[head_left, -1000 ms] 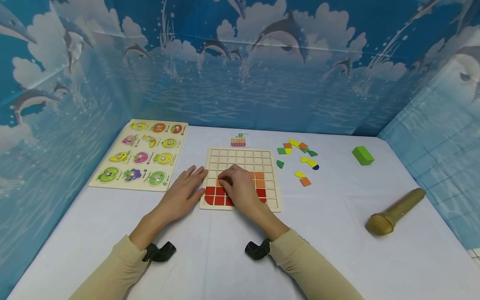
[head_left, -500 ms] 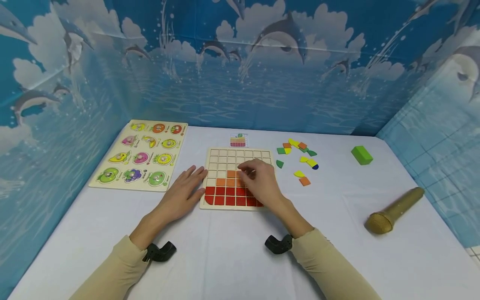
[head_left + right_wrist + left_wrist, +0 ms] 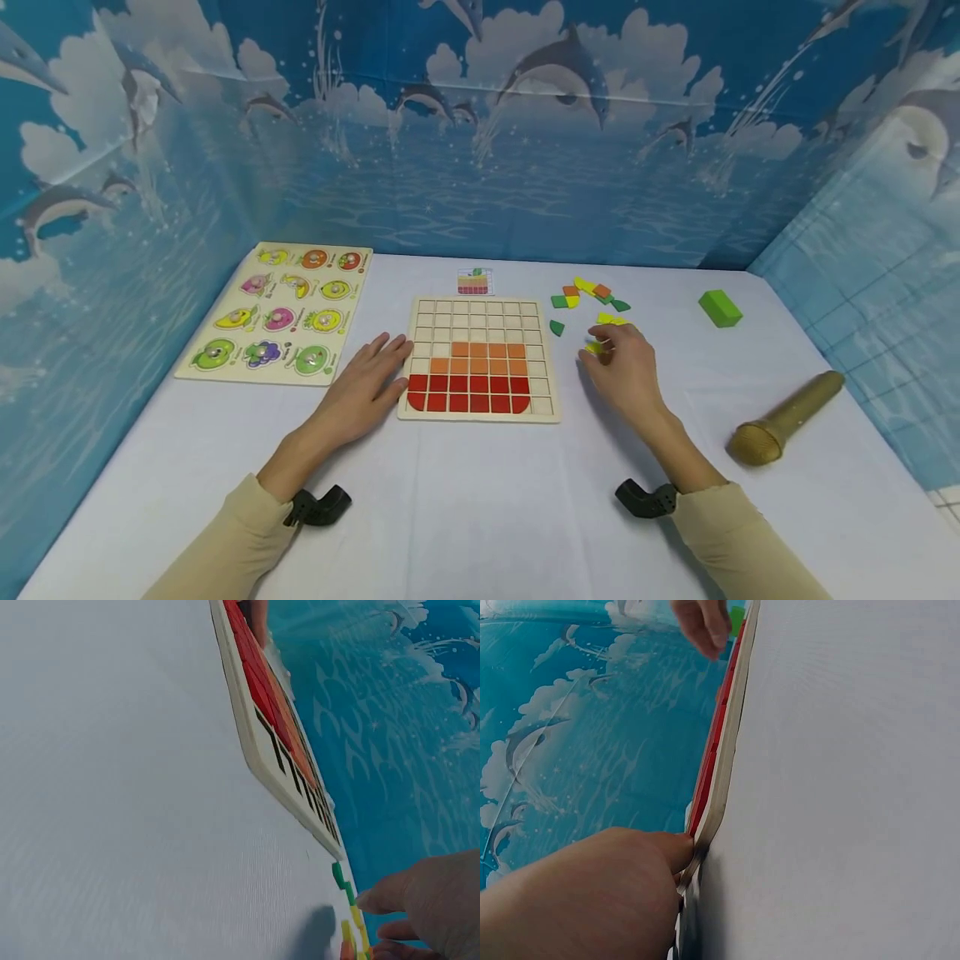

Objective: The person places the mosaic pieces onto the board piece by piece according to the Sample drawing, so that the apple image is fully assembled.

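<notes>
A wooden grid board (image 3: 480, 317) lies mid-table, its lower rows filled with red tiles (image 3: 468, 393) and orange tiles (image 3: 483, 358). My left hand (image 3: 378, 371) rests flat on the table, fingers straight against the board's left edge (image 3: 720, 772); in the left wrist view the hand (image 3: 592, 892) touches that rim. My right hand (image 3: 618, 362) is right of the board over the loose tiles, its loosely curved fingertips at a yellow piece (image 3: 595, 347) and holding nothing that I can see. The right wrist view shows its fingers (image 3: 420, 900) just above small green and yellow pieces (image 3: 346, 915).
More loose coloured pieces (image 3: 588, 293) lie behind the right hand. A green block (image 3: 720, 308) and a gold microphone (image 3: 783, 408) lie at the right. A fruit peg puzzle (image 3: 281, 312) lies at the left, a small pattern card (image 3: 476, 282) behind the board. Blue printed walls enclose the table.
My right hand left the board, where it had been at the orange tiles, and moved right to the loose pieces. The left hand has stayed put.
</notes>
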A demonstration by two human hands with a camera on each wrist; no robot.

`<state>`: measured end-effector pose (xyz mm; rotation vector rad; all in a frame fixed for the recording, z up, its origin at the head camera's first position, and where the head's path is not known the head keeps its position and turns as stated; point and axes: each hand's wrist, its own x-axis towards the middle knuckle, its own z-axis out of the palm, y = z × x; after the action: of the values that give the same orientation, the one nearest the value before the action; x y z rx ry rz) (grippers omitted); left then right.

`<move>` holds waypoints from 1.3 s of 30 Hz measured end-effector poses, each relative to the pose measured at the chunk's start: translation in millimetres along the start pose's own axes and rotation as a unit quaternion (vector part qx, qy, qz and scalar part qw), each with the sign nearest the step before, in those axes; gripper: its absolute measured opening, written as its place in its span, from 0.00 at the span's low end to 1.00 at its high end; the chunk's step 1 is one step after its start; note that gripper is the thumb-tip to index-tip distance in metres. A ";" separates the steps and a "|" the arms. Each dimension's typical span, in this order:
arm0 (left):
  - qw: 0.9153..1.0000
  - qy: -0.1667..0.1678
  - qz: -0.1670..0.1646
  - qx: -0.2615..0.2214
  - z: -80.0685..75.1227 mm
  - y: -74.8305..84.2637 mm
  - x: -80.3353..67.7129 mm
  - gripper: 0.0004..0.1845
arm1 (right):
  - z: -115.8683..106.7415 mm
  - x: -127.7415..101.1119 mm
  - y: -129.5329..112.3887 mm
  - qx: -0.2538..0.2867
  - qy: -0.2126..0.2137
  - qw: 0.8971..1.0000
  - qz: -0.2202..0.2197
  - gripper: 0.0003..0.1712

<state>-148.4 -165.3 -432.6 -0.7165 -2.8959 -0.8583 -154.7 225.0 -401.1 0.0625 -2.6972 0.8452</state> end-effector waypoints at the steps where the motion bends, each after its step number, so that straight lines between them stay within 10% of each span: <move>1: 1.000 0.001 0.000 0.002 -0.2 -0.3 -0.1 0.33 | -2.0 -1.7 3.7 -0.007 0.003 1.000 0.006 0.21; 23: 1.000 -0.001 -0.004 -0.001 0.6 -0.5 0.7 0.34 | -7.2 -5.6 17.1 0.009 0.047 0.999 0.021 0.18; 39: 1.000 0.001 0.001 -0.002 -0.5 0.8 -0.3 0.33 | 49.7 30.5 -55.9 0.118 -0.094 0.985 -0.088 0.17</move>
<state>-147.8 -165.1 -431.9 -0.7190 -2.8921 -0.8629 -190.2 152.5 -399.6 0.4478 -2.6947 1.1472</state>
